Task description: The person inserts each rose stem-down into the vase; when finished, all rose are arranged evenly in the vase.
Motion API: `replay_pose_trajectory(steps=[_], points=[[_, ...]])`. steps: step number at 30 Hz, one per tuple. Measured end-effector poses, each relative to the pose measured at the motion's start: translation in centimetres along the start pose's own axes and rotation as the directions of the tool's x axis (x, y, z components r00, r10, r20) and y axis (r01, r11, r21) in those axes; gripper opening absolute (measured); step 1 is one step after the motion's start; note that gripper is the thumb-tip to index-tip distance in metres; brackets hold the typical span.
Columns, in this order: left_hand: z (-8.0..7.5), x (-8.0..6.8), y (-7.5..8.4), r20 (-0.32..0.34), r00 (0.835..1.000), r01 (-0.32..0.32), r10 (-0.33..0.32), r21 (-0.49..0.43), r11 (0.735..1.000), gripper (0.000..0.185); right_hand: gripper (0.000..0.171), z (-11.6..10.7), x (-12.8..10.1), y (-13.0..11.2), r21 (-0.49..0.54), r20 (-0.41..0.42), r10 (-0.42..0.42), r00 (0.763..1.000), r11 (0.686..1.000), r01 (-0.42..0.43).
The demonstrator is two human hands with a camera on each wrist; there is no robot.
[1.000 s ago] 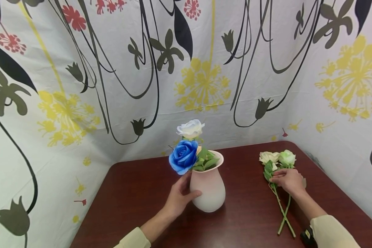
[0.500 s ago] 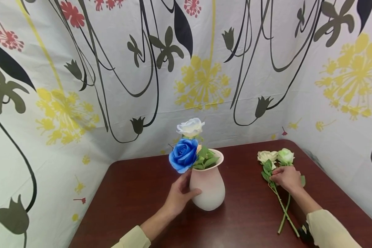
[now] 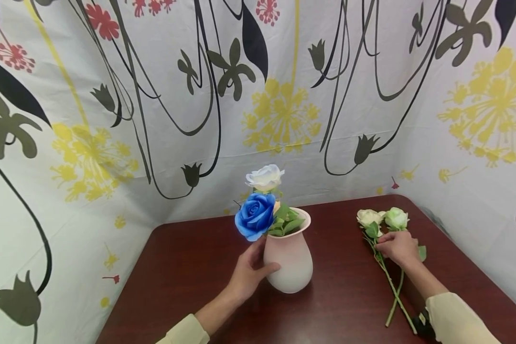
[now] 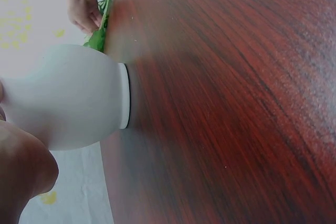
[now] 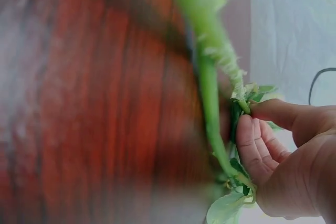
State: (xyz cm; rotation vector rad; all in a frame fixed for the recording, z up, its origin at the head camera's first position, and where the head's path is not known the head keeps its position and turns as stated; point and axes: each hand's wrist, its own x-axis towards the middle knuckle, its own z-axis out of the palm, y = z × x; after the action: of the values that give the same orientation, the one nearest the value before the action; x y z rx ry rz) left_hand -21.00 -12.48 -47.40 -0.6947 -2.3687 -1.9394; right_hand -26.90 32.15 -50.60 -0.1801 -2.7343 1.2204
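Note:
My left hand [image 3: 246,272] holds the side of a pale pinkish-white vase [image 3: 289,265], which stands upright on the table. The thumb lies across its front; the other fingers are partly hidden behind it. Out of the vase's mouth rise a blue rose [image 3: 254,216], a white rose [image 3: 264,177] and green leaves. Farther right, my right hand [image 3: 399,247] is over two roses with crossed stems: a cream rose [image 3: 368,217] and a greenish-white rose [image 3: 396,218]. In the right wrist view its thumb and fingers pinch a green stem [image 5: 229,69]; a second stem [image 5: 210,103] runs alongside.
The dark red-brown table [image 3: 198,267] has rounded back corners. Behind it and at both sides hangs a white cloth [image 3: 163,157] printed with flowers. A small black object [image 3: 424,325] lies by the right sleeve, close to the stem ends.
The right hand has shifted slightly left, and the rose heads with it. One stem's lower end has swung right, and the leaves left of the fingers have turned. The left hand and vase stay put.

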Motion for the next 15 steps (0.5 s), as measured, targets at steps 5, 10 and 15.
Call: replay_pose_trajectory(steps=[5, 10, 15], points=[[0.0, 0.0, -0.1, 0.001, 1.0, -0.009, 0.009, -0.003, 1.0, 0.076, 0.021, -0.2, -0.6, -0.5, 0.002, -0.019, 0.005, 1.0, 1.0, -0.005], [0.0, -0.1, 0.0, -0.003, 1.0, -0.009, 0.009, 0.001, 1.0, 0.076, 0.026, -1.0, -1.4, -1.6, 0.041, 0.008, 0.017, 1.0, 0.999, -0.018], [0.1, -0.1, 0.1, -0.003, 1.0, -0.012, 0.012, -0.001, 1.0, 0.075, 0.03, -2.0, -2.0, -2.9, 0.119, 0.025, 0.038, 0.999, 0.992, -0.041]])
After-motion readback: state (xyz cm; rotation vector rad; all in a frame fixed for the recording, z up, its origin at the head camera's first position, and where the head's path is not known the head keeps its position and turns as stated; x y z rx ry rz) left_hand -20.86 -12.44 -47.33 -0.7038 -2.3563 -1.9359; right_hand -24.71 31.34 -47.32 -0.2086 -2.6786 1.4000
